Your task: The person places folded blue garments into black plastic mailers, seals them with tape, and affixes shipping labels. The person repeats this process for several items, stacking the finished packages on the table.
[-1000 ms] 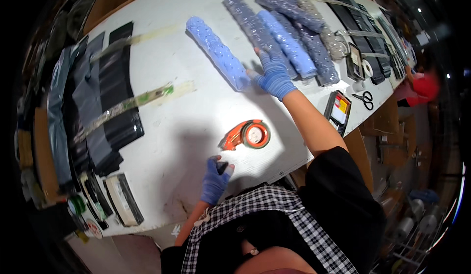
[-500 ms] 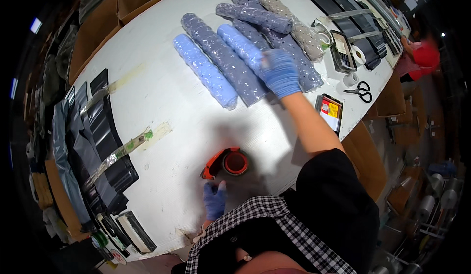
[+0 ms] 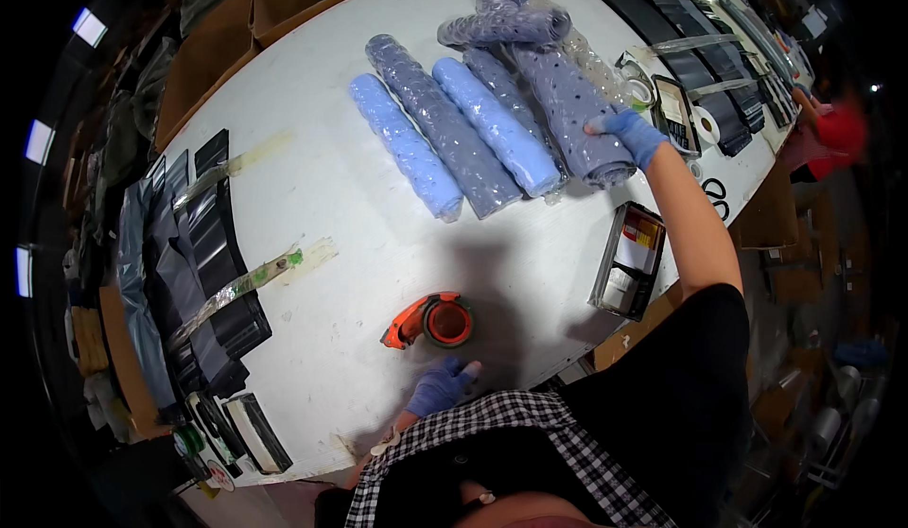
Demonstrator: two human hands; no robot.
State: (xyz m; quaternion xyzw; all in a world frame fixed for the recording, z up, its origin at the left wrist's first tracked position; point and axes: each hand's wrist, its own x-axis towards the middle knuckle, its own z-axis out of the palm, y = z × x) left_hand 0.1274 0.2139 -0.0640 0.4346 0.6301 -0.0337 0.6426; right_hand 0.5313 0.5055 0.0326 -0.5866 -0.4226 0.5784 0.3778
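My right hand (image 3: 632, 137), in a blue glove, grips the near end of a thick grey mat roll (image 3: 567, 103) in clear wrap, thumb on top. To its left lie a slim blue roll (image 3: 497, 126), a long grey roll (image 3: 440, 121) and another blue roll (image 3: 405, 145), all wrapped in clear plastic. A further grey roll (image 3: 506, 27) lies across the far end of the pile. My left hand (image 3: 437, 388), gloved in blue, hovers by the near table edge with thumb apart, holding nothing. Just beyond it sits an orange tape dispenser (image 3: 426, 320).
Stacks of dark plastic bags (image 3: 213, 263) are taped down at the left. More bags (image 3: 681, 41) lie far right, near tape rolls, trays and scissors (image 3: 716, 197). A box (image 3: 632, 254) stands near the right edge. A person in red (image 3: 832, 140) is beyond the table.
My right hand has left the slim blue roll and moved right onto the thick grey roll, whose near end has shifted. My left hand has moved slightly right.
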